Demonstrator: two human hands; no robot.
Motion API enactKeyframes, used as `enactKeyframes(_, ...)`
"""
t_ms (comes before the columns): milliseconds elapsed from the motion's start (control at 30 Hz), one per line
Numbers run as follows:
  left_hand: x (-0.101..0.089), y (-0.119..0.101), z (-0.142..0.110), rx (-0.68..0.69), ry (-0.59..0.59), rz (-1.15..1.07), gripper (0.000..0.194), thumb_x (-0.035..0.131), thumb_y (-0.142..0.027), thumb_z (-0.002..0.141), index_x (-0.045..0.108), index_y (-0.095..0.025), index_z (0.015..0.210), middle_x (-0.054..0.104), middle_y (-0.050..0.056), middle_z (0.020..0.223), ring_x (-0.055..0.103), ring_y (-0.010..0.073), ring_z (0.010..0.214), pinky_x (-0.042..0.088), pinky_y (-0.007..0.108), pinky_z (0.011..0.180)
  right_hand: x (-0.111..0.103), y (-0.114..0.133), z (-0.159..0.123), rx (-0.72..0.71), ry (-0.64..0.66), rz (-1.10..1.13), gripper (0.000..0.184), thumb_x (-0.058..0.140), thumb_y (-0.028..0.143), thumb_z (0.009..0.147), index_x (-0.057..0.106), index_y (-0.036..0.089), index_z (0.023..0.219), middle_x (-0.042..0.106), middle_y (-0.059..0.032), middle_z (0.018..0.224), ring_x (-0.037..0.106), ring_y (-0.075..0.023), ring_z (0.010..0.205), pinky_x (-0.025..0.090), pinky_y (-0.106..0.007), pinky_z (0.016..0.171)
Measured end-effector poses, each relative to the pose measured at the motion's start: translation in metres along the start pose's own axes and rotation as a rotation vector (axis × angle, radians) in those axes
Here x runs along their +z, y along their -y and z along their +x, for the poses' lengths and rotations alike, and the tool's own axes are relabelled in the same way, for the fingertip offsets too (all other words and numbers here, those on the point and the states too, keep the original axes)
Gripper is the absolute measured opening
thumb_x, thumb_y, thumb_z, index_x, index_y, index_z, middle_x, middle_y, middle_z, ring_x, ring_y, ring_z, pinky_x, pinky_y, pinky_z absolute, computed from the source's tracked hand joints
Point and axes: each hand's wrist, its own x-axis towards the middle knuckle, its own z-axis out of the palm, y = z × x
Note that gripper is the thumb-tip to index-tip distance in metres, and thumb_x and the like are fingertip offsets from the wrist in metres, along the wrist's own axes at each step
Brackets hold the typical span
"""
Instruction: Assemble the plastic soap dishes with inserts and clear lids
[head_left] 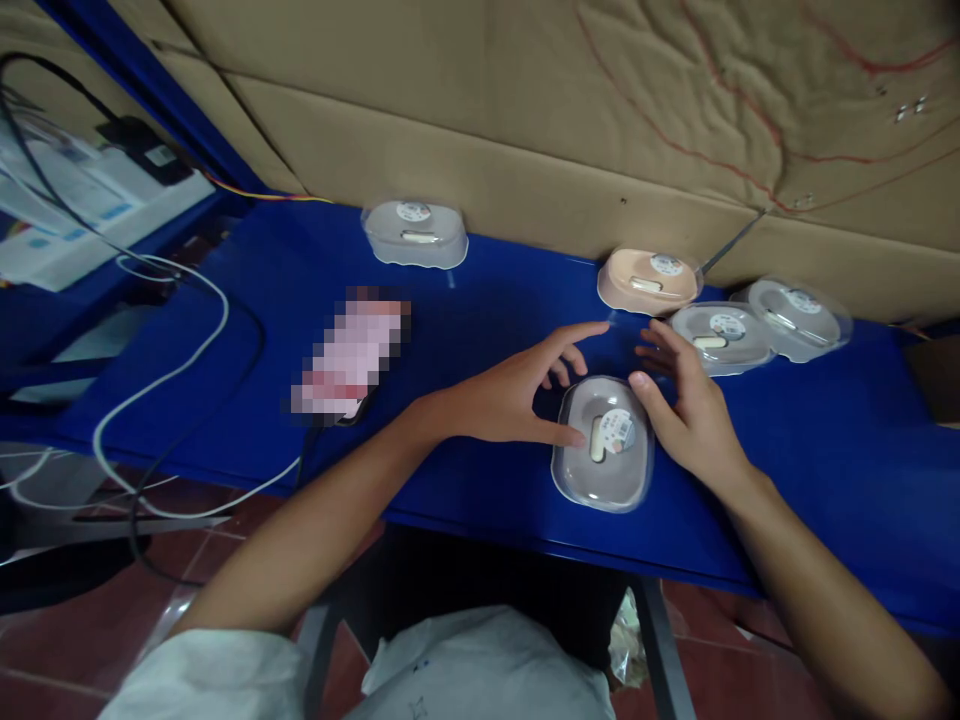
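Note:
In front of me on the blue table lies a grey rounded-oval box [602, 472] under a clear plastic cover, with a white sticker and a cream bar on top. My left hand [536, 385] is over its left side, fingers spread, the thumb reaching across its lid; whether the thumb touches it I cannot tell. On the other side, my right hand [686, 405] stands with its fingers apart, the thumb close to the box's upper right corner. Behind that hand are a similar grey box [739, 350], another grey box [814, 335] and a peach-coloured box [626, 288].
One more grey box [442, 250] sits at the back left by the cardboard wall [480, 140]. A pixelated phone-like object [352, 360] lies left of my forearm. White and black cables [217, 310] loop over the table's left end. A power adapter [146, 150] rests beyond them.

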Motion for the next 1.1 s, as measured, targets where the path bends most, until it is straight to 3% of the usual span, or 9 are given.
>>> enactKeyframes(133,-0.004,-0.001,-0.001,-0.038,0.023,0.063,0.120,0.094,-0.059,0.077,0.026,-0.036,0.173,0.037,0.018,0.173,0.050,0.0390,0.149,0.044,0.058,0.121,-0.015,0.010,0.001,0.106,-0.078,-0.233,0.055,0.057,0.062,0.105,0.066,0.021,0.141,0.080,-0.0129,0.105,0.078,-0.0289,0.085,0.065,-0.048,0.081)
enactKeyframes(233,-0.002,-0.003,0.000,-0.139,-0.007,0.220,0.114,0.082,-0.071,0.084,0.023,-0.034,0.174,0.028,0.019,0.179,0.030,0.0425,0.164,0.025,0.069,0.131,-0.024,0.016,-0.002,0.197,0.058,-0.260,0.062,0.056,0.070,0.102,0.066,0.023,0.142,0.080,-0.0094,0.093,0.077,-0.0286,0.072,0.063,-0.045,0.069)
enactKeyframes(333,0.004,-0.002,0.003,-0.195,-0.054,0.337,0.104,0.070,-0.076,0.092,0.022,-0.032,0.173,0.031,0.019,0.178,0.028,0.0402,0.166,0.019,0.069,0.132,-0.021,0.019,-0.009,0.163,0.214,-0.188,0.082,0.061,0.073,0.099,0.045,0.025,0.164,0.076,-0.0165,0.137,0.080,-0.0393,0.110,0.066,-0.057,0.090)
enactKeyframes(433,0.012,0.002,0.005,-0.153,-0.103,0.378,0.098,0.066,-0.075,0.096,0.024,-0.030,0.173,0.037,0.019,0.175,0.033,0.0379,0.164,0.022,0.064,0.132,-0.008,0.021,-0.017,0.074,0.287,-0.121,0.106,0.069,0.076,0.092,0.021,0.030,0.175,0.041,-0.0167,0.176,0.046,-0.0454,0.158,0.052,-0.068,0.118)
enactKeyframes(567,0.020,0.006,0.006,-0.076,-0.081,0.328,0.088,0.061,-0.068,0.103,0.021,-0.033,0.173,0.039,0.017,0.175,0.036,0.0370,0.162,0.021,0.065,0.132,0.009,0.022,-0.022,0.042,0.232,-0.078,0.123,0.081,0.075,0.083,0.014,0.029,0.176,0.016,-0.0193,0.184,0.013,-0.0450,0.170,0.036,-0.073,0.129)
enactKeyframes(667,0.020,0.007,0.007,-0.029,-0.126,0.122,0.093,0.070,-0.063,0.099,0.021,-0.035,0.173,0.032,0.015,0.179,0.033,0.0364,0.165,0.023,0.061,0.134,0.011,0.020,-0.020,0.070,0.184,0.054,0.108,0.083,0.066,0.087,0.023,0.033,0.170,0.023,-0.0177,0.182,0.022,-0.0431,0.169,0.032,-0.072,0.131)
enactKeyframes(800,0.012,0.005,0.008,-0.097,-0.189,-0.308,0.121,0.090,-0.061,0.082,0.014,-0.038,0.173,0.037,0.015,0.174,0.041,0.0397,0.160,0.041,0.058,0.127,0.002,0.017,-0.015,0.041,0.226,0.385,0.080,0.071,0.066,0.097,0.033,0.042,0.163,0.034,-0.0068,0.177,0.033,-0.0341,0.166,0.045,-0.059,0.129)
enactKeyframes(967,0.008,-0.002,0.005,-0.177,-0.038,-0.627,0.112,0.097,-0.047,0.077,0.030,-0.049,0.167,0.056,0.007,0.160,0.061,0.0388,0.142,0.056,0.058,0.112,-0.003,0.016,-0.010,-0.069,0.224,0.505,0.073,0.066,0.067,0.099,0.037,0.043,0.161,0.041,-0.0051,0.172,0.045,-0.0327,0.159,0.055,-0.051,0.120)
enactKeyframes(1100,0.011,-0.004,0.006,-0.193,-0.082,-0.698,0.112,0.100,-0.033,0.072,0.037,-0.049,0.164,0.060,0.005,0.154,0.064,0.0358,0.138,0.055,0.056,0.112,0.001,0.001,-0.006,-0.031,0.146,0.467,0.069,0.061,0.067,0.102,0.034,0.043,0.161,0.041,-0.0090,0.169,0.064,-0.0318,0.140,0.059,-0.054,0.115)
